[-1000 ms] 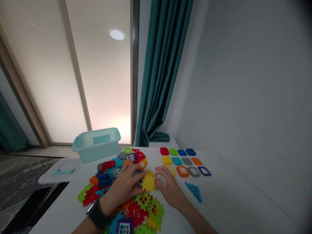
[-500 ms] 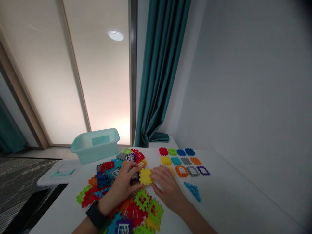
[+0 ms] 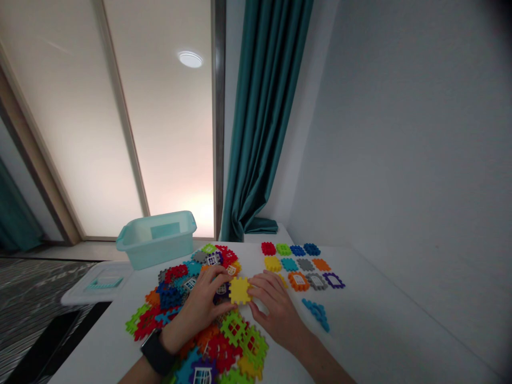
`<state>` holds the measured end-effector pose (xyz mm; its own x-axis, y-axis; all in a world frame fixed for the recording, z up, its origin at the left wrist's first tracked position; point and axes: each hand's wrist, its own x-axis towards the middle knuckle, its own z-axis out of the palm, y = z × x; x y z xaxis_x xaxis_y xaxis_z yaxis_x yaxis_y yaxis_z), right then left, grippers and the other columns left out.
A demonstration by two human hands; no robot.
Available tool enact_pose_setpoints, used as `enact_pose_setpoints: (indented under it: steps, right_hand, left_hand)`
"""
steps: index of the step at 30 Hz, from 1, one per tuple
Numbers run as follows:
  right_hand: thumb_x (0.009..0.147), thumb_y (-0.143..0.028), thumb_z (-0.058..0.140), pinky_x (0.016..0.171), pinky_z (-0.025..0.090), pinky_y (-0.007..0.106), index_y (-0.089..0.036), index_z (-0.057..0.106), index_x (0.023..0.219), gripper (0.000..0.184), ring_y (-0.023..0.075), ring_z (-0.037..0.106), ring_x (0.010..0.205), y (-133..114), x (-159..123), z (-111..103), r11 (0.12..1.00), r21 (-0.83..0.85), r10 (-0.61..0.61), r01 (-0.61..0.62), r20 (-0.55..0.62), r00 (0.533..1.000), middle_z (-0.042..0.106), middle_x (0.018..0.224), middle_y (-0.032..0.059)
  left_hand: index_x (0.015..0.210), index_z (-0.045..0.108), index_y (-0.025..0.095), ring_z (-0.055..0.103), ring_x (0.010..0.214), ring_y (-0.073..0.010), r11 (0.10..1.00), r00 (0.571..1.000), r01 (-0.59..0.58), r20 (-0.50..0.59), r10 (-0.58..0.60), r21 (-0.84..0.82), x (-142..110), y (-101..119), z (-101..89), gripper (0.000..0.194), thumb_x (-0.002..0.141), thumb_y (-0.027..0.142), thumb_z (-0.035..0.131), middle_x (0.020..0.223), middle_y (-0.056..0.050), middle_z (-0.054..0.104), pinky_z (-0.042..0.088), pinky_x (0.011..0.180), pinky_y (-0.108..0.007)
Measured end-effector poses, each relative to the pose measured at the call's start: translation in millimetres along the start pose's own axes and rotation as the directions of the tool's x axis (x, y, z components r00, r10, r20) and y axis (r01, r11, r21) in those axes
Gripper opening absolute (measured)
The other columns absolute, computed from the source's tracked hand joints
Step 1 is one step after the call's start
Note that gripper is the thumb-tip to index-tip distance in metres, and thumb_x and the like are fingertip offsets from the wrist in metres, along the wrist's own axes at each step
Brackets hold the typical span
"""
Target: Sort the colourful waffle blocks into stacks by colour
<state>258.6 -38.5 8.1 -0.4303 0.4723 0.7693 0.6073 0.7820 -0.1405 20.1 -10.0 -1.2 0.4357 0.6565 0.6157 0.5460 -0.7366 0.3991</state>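
Note:
A yellow square building tile [image 3: 240, 290] with notched edges is held up between my two hands, in front of the heap. My left hand [image 3: 206, 296], with a dark watch on its wrist, grips the tile's left side between fingers and thumb. At the tile's right edge, my right hand [image 3: 276, 306] has its fingers and thumb closed on it. Beneath and around my left hand spreads a heap of coloured notched tiles [image 3: 222, 352], some with window grids. Part of the heap is hidden by my hands and forearms.
Right of the heap, sorted tiles [image 3: 305, 264] lie in rows by colour on the white table [image 3: 384, 330]. A blue triangular piece [image 3: 317, 313] lies nearer. A teal plastic bin [image 3: 160, 253] stands back left, beside a clear lid [image 3: 96, 282]. A wall [image 3: 420, 186] borders the right.
Hardly anything differs. Both hands and the yellow tile between them have shifted very slightly to the right; the heap and the rows stay the same.

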Motion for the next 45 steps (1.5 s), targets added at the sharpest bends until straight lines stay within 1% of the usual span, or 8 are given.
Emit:
enact_pose_setpoints:
  steps: [13,17,22,28,34,39,42,45]
  right_hand:
    - [0.095,-0.013,0.059,0.111,0.043,0.053,-0.028,0.065,0.108,0.020,0.0218,0.065,0.113,5,-2,-5,0.995,-0.023,-0.098,0.098,0.012,0.995,0.073,0.115,0.0033]
    - [0.097,-0.016,0.056,0.103,0.048,0.046,-0.025,0.064,0.100,0.013,0.0211,0.066,0.104,1,-1,1,0.984,0.161,0.086,-0.076,-0.056,0.995,0.073,0.100,0.0030]
    - [0.097,-0.030,0.057,0.087,0.054,0.036,-0.023,0.063,0.084,0.016,0.0228,0.066,0.099,-1,0,12,0.845,0.381,0.421,-0.376,-0.040,0.906,0.069,0.095,0.0060]
    - [0.097,-0.034,0.056,0.090,0.052,0.037,-0.022,0.062,0.079,0.023,0.0245,0.064,0.103,2,-1,16,0.768,0.444,0.510,-0.461,0.010,0.860,0.066,0.095,0.0065]
    - [0.098,-0.027,0.054,0.087,0.054,0.037,-0.022,0.060,0.083,0.017,0.0231,0.064,0.100,-1,0,11,0.855,0.345,0.418,-0.388,-0.016,0.908,0.065,0.099,0.0068]
    - [0.098,-0.015,0.049,0.096,0.053,0.044,-0.025,0.062,0.097,0.016,0.0243,0.061,0.109,-1,-3,4,0.985,0.128,0.121,-0.112,-0.062,0.991,0.064,0.106,0.0077]
    - [0.098,-0.012,0.048,0.100,0.051,0.048,-0.027,0.062,0.101,0.021,0.0237,0.062,0.108,0,-4,2,0.999,0.035,-0.015,0.018,-0.080,0.997,0.066,0.101,0.0058]
    - [0.098,-0.014,0.049,0.101,0.051,0.049,-0.027,0.062,0.103,0.019,0.0241,0.063,0.110,1,-5,1,1.000,0.014,-0.025,0.025,-0.054,0.998,0.067,0.103,0.0060]
  left_hand:
    - [0.115,0.063,0.024,0.057,0.113,-0.0286,0.988,0.996,0.049,0.083,-0.037,-0.145,4,6,-7.7,0.047,0.084,0.057,0.073,0.119,-0.010,0.060,0.048,0.099,-0.043]
    - [0.101,0.067,0.022,0.058,0.108,-0.0259,0.979,0.984,0.080,0.171,-0.047,-0.190,6,11,-10.8,0.031,0.094,0.052,0.063,0.113,-0.008,0.062,0.048,0.097,-0.040]
    - [0.080,0.064,0.020,0.060,0.101,-0.0222,0.960,0.974,0.119,0.219,-0.063,-0.255,10,21,-11.8,0.031,0.101,0.038,0.051,0.104,-0.007,0.062,0.051,0.093,-0.036]
    - [0.076,0.060,0.021,0.061,0.098,-0.0204,0.928,0.967,0.174,0.234,-0.098,-0.330,13,28,-13.4,0.032,0.101,0.035,0.047,0.102,-0.006,0.061,0.053,0.090,-0.033]
    - [0.080,0.060,0.020,0.060,0.097,-0.0210,0.948,0.967,0.160,0.238,-0.094,-0.276,11,24,-10.6,0.028,0.100,0.035,0.049,0.101,-0.006,0.061,0.053,0.088,-0.034]
    - [0.090,0.060,0.020,0.060,0.098,-0.0218,0.960,0.967,0.147,0.240,-0.089,-0.238,8,25,-11.8,0.022,0.099,0.037,0.049,0.103,-0.006,0.061,0.052,0.089,-0.036]
    - [0.095,0.060,0.021,0.060,0.103,-0.0230,0.959,0.967,0.124,0.247,-0.060,-0.253,8,25,-13.4,0.019,0.097,0.038,0.053,0.109,-0.007,0.062,0.050,0.094,-0.037]
    - [0.101,0.060,0.022,0.059,0.107,-0.0245,0.961,0.971,0.113,0.233,-0.053,-0.253,6,22,-13.2,0.018,0.092,0.038,0.060,0.114,-0.007,0.062,0.049,0.097,-0.039]
